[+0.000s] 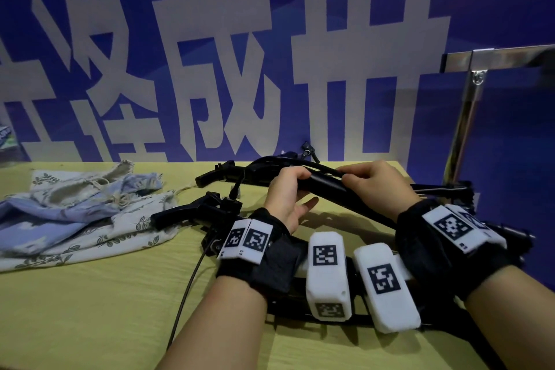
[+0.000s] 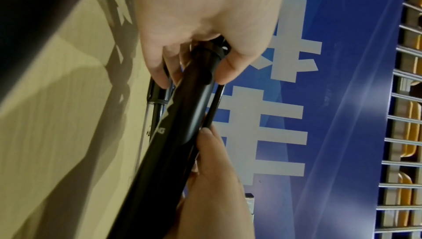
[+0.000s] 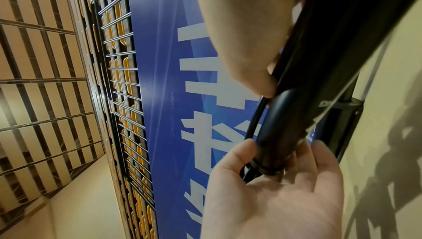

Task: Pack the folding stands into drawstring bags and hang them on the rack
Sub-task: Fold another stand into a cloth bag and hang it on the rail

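Observation:
A black folding stand [image 1: 326, 188] is held above the yellow table [image 1: 90, 303], slanting down to the right. My left hand [image 1: 295, 188] grips its thick tube [image 2: 182, 116] near the upper end, fingers over the top and thumb below. My right hand [image 1: 350, 179] pinches the thin black rod [image 3: 255, 116] lying along the tube, just right of the left hand. A second folded stand [image 1: 192, 215] lies on the table to the left, and another lies under my wrists [image 1: 288, 306]. Floral and blue drawstring bags [image 1: 75, 213] lie heaped at the left.
A chrome rack frame [image 1: 467, 105] stands at the table's right end. A blue banner with white characters [image 1: 210, 54] closes off the back. A thin black cable [image 1: 187, 294] trails toward the front edge. Bare tabletop shows at the front left.

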`<state>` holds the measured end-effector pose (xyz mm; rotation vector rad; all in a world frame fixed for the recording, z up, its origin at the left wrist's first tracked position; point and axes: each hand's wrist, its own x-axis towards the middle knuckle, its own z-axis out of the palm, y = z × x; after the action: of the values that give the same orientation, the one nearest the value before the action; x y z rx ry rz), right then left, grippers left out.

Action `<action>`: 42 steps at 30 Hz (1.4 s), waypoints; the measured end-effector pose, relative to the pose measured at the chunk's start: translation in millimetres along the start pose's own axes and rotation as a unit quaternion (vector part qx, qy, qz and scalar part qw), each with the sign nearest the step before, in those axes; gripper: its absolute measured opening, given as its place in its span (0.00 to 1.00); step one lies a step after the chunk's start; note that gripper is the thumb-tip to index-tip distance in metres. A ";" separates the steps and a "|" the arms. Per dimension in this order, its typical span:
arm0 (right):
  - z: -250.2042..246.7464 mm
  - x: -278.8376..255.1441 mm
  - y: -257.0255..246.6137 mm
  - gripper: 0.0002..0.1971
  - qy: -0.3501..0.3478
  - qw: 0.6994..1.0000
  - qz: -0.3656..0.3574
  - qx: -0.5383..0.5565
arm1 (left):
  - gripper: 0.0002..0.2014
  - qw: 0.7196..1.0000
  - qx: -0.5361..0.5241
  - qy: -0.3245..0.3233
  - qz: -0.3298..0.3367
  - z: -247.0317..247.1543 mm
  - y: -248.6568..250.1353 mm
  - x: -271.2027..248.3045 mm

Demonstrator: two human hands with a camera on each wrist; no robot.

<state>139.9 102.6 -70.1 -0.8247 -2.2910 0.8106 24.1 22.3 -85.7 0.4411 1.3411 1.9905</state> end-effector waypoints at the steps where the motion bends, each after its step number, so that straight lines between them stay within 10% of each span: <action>1: 0.0 0.0 0.2 0.14 -0.009 1.000 -0.001 -0.007 | 0.07 1.000 0.003 0.006 0.011 -0.7 0.2 -0.1; 21: 0.2 0.7 2.6 0.13 0.047 0.998 -0.036 -0.013 | 0.11 0.992 -0.112 0.030 0.049 -4.2 8.0 -1.9; 31: 0.8 -0.8 0.8 0.13 0.079 0.994 -0.057 0.038 | 0.32 0.990 -0.116 0.058 0.054 -6.2 9.7 2.0; 42: -0.1 -6.0 -2.6 0.14 0.029 0.995 -0.082 0.057 | 0.23 0.980 -0.193 0.052 0.021 -2.8 15.8 -1.7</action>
<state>142.9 96.8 -70.1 -0.5934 -2.2059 0.8238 18.1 15.6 -72.3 0.1861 0.9756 2.2694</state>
